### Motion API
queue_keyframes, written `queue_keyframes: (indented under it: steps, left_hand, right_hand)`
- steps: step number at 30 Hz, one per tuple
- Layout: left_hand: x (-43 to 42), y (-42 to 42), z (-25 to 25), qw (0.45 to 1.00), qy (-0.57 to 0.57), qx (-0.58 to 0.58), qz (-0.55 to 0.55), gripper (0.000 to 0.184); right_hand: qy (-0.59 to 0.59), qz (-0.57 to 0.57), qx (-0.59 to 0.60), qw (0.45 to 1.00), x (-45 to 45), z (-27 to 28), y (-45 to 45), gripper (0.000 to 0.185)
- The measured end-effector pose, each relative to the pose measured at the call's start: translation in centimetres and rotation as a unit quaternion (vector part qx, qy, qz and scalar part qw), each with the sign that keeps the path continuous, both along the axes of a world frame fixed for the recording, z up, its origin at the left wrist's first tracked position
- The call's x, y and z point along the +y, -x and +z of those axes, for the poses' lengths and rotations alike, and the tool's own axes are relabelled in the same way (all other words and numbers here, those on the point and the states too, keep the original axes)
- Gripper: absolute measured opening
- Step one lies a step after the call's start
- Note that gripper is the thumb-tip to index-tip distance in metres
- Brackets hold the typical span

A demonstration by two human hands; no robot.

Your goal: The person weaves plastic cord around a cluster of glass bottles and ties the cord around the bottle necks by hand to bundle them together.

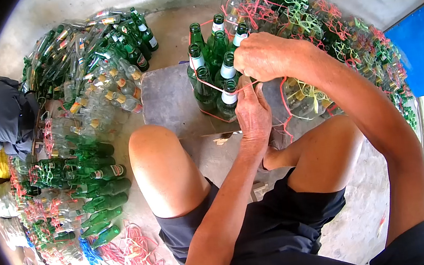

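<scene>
A tight cluster of several green glass bottles (205, 98), some with white neck labels, stands upright on a low grey slab (164, 98) between my knees. Pink plastic string (212, 86) runs around the cluster, at the necks and again lower down. My left hand (252, 114) is closed on the string, thumb and fingers together at the right front bottle. Just above it, my right hand (269, 56) is curled into a fist beside the bottle necks, closed on the string. Its fingertips are hidden. A loose end of string (285, 104) hangs right of my left hand.
Loose bottles (88, 47) lie piled at the back left. Bundles of bottles tied with string (314, 17) line the right wall, and more tied bottles (83, 189) lie at left. A heap of pink string (139, 252) is on the floor. A blue panel (423, 51) stands at right.
</scene>
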State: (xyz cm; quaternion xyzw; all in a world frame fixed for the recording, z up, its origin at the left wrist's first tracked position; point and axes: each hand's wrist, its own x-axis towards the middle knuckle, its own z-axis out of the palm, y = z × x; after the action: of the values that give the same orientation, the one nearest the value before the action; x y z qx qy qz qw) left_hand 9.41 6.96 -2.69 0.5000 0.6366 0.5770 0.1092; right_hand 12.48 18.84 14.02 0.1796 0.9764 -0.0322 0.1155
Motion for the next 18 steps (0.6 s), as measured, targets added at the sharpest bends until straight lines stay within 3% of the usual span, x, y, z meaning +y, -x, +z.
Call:
queue_keyframes:
  steps: [5,10,13,14,18]
  left_hand:
    - [-0.1,0.0,0.0,1.0,0.0,0.01,0.006,0.036]
    - [-0.3,0.2,0.2,0.999,-0.018,0.048,0.006,0.037]
    - [-0.3,0.2,-0.1,0.999,0.027,0.022,-0.01,0.036]
    - [-0.1,0.3,-0.4,0.999,-0.003,0.043,-0.001,0.036]
    - [0.1,0.1,-0.7,0.999,0.021,0.021,-0.015,0.038]
  right_hand:
    - [0.126,-0.032,0.049,0.99,2.8,-1.8,-0.5,0.01]
    - [0.134,-0.068,0.074,0.986,3.1,-1.5,-1.8,0.011]
    - [0.153,-0.103,0.106,0.977,2.8,-1.8,-3.1,0.01]
    - [0.169,-0.089,0.173,0.966,3.5,-3.5,-3.9,0.011]
    - [0.123,-0.119,0.261,0.95,2.3,-5.2,-5.9,0.011]
